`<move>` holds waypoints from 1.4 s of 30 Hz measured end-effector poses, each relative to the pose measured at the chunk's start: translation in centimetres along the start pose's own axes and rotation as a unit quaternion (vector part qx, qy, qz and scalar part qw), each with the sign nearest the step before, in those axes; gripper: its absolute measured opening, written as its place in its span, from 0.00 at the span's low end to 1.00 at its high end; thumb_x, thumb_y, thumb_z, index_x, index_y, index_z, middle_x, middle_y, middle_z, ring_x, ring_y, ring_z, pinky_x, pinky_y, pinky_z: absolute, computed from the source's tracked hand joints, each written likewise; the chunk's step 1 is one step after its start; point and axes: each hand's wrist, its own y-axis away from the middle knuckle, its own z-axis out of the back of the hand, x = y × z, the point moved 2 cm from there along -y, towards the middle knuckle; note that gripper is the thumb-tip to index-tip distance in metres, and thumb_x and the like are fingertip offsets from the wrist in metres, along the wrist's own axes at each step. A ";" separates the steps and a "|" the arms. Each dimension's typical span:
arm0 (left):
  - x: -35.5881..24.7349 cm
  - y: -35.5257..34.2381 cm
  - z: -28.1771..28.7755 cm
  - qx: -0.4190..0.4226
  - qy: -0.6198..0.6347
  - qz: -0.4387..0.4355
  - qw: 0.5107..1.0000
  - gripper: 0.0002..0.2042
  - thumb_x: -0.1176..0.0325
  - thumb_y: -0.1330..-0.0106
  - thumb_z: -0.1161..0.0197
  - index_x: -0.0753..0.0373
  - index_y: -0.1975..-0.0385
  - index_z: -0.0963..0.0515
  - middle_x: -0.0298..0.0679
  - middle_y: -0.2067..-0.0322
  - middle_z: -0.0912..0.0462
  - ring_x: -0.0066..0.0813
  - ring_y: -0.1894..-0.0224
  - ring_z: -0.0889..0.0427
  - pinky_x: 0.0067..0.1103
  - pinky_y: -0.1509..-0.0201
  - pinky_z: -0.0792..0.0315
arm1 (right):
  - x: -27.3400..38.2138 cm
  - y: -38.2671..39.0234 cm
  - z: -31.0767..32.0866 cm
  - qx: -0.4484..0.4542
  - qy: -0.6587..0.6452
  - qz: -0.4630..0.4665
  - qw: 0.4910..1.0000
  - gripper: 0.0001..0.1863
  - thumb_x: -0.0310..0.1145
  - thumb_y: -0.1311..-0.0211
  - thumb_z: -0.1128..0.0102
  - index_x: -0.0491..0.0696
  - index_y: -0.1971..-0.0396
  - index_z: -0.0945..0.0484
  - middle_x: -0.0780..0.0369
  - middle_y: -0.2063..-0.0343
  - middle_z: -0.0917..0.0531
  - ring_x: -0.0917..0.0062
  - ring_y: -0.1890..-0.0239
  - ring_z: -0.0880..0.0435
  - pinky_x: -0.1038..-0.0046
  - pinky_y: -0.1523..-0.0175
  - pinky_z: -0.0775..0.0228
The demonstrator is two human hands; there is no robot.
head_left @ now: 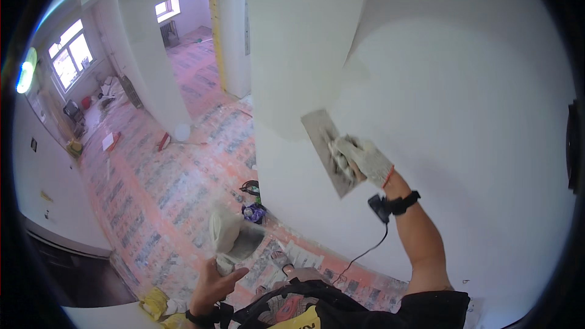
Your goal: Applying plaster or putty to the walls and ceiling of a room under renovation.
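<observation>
- Scraper, blurred, its grey blade bearing a pale lump, held over the pink-and-grey floor covering; the bare left hand grips its handle, thumb pointing right, the other fingers hard to make out.
- Purple bundle, on the floor covering near the foot of the wall, beyond the blade.
- Sandalled foot, below and right of the scraper.
- Trowel, long, grey and tilted, seemingly flat against the wall, pale smears around its handle.
- Right hand, in a whitish knitted glove with a red edge, closed around that handle.
- Black device, strapped to the right wrist, cable hanging down.
</observation>
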 end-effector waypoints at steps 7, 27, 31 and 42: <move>2.0 0.0 -0.3 -0.037 0.051 0.079 0.995 0.12 0.69 0.39 0.28 0.64 0.75 0.26 0.30 0.88 0.29 0.17 0.89 0.31 0.19 0.87 0.40 | 12.8 -4.5 4.2 -0.188 0.523 0.355 0.752 0.20 0.47 0.31 0.42 0.44 0.56 0.20 0.50 0.64 0.15 0.51 0.60 0.16 0.55 0.54 0.26; 6.1 2.3 -1.9 -0.139 0.057 0.188 0.971 0.12 0.71 0.39 0.29 0.63 0.76 0.28 0.31 0.90 0.30 0.19 0.91 0.33 0.20 0.89 0.43 | -9.9 -19.9 -2.2 -0.023 0.566 0.162 0.808 0.25 0.47 0.35 0.42 0.47 0.44 0.22 0.55 0.46 0.18 0.56 0.47 0.18 0.58 0.44 0.25; 8.8 2.6 -1.5 -0.170 0.082 0.130 0.973 0.13 0.71 0.40 0.28 0.63 0.78 0.28 0.32 0.90 0.30 0.19 0.91 0.33 0.21 0.88 0.42 | -12.4 -20.2 -2.6 0.014 0.594 0.068 0.801 0.25 0.47 0.35 0.42 0.50 0.42 0.23 0.56 0.45 0.18 0.55 0.48 0.18 0.59 0.42 0.26; 9.4 1.9 -1.2 -0.089 0.090 0.065 0.990 0.11 0.67 0.39 0.29 0.65 0.76 0.23 0.31 0.87 0.27 0.18 0.88 0.31 0.21 0.84 0.40 | 18.1 -5.1 0.2 -0.192 0.571 0.333 0.725 0.25 0.48 0.30 0.44 0.47 0.41 0.24 0.49 0.50 0.16 0.53 0.49 0.16 0.60 0.44 0.25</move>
